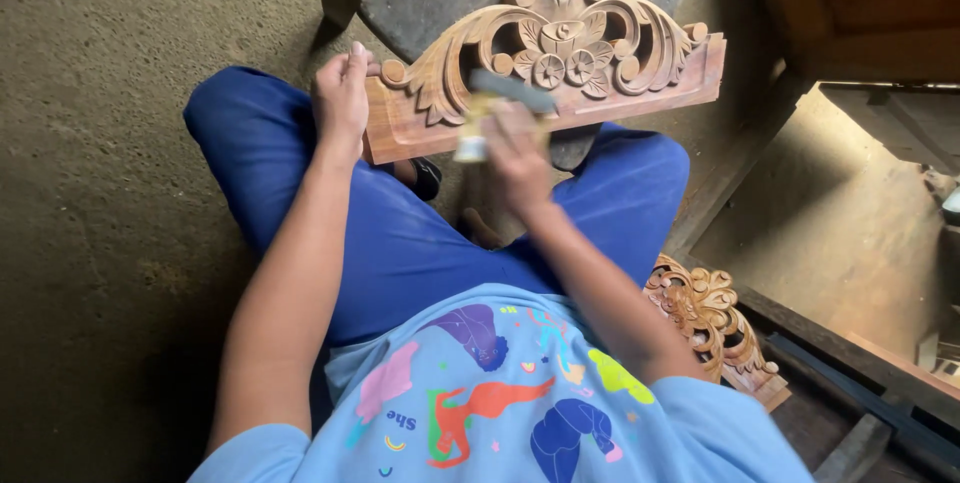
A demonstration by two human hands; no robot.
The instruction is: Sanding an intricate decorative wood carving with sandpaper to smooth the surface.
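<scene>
Across the seated person's knees: carved wooden panel, scrollwork and flowers in relief, long axis running left to right and tilted up a little toward the right end, carved face turned to the person.

Left hand: clasped on the panel's left end, just beside the leaf scroll, steadying it.

Right hand: closed around a brush, pale handle in the fist, dark head lying across the lower centre of the carving, touching or all but touching the wood just below the flowers; motion blur makes the contact hard to judge. This hand is the nearer one to the carved centre; the uncovered scrolls lie up and to the right of it.

Blue trousers under the panel. Second carved piece at the person's right hip, well apart from both hands. Dirt floor on the left.
</scene>
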